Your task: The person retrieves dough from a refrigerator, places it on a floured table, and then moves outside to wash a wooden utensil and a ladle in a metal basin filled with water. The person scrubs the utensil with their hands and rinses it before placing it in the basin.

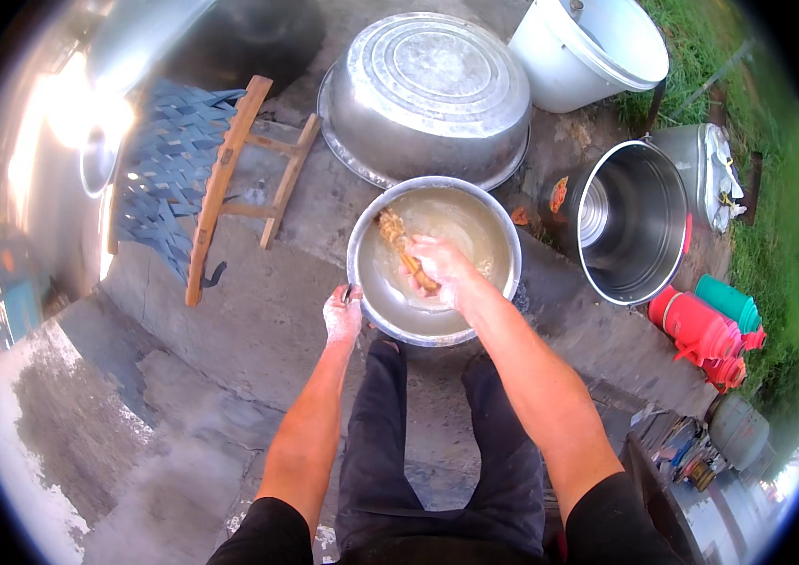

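Observation:
A round metal basin point(356, 254) sits in front of my feet with a little cloudy water in it. My right hand point(442, 268) reaches inside, its fingers wrapped round the handle of a straw-coloured scrubbing brush point(393, 229). The brush's bushy end points up and left, near the far left wall of the basin. At the near left rim is my left hand point(343, 311), closed on the basin's edge, with pale suds or residue on the fingers. A small dark piece shows between its thumb and fingers; what it is I cannot tell.
Beyond the basin lies a large upturned metal tub point(428, 104). A woven wooden stool point(206, 188) is tipped over at left. To the right are an open metal pot point(633, 221), a white bucket point(564, 66), a lidded metal can point(687, 165) and red and green flasks point(701, 325).

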The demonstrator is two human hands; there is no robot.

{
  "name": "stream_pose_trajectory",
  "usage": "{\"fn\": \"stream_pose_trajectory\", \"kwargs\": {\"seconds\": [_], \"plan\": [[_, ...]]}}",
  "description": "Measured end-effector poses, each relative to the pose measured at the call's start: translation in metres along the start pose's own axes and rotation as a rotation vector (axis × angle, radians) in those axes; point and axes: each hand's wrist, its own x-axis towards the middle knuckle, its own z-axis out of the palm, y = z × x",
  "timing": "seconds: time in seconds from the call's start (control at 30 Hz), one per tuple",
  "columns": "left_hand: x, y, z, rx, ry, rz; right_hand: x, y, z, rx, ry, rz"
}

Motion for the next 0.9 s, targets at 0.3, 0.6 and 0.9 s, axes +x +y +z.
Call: {"fn": "stream_pose_trajectory", "kwargs": {"seconds": [0.3, 0.6, 0.9], "plan": [[0.0, -0.005, 0.008, -0.021, 0.011, -0.098, -0.08, 0.113, -0.085, 0.186, 0.507, -0.096], [-0.025, 0.02, 0.016, -0.203, 0.062, -0.296, -0.104, 0.147, 0.009, 0.21, 0.263, 0.253], [-0.032, 0.031, 0.013, -0.278, 0.077, -0.346, -0.111, 0.086, -0.053, -0.074, 0.538, 0.088]]}}
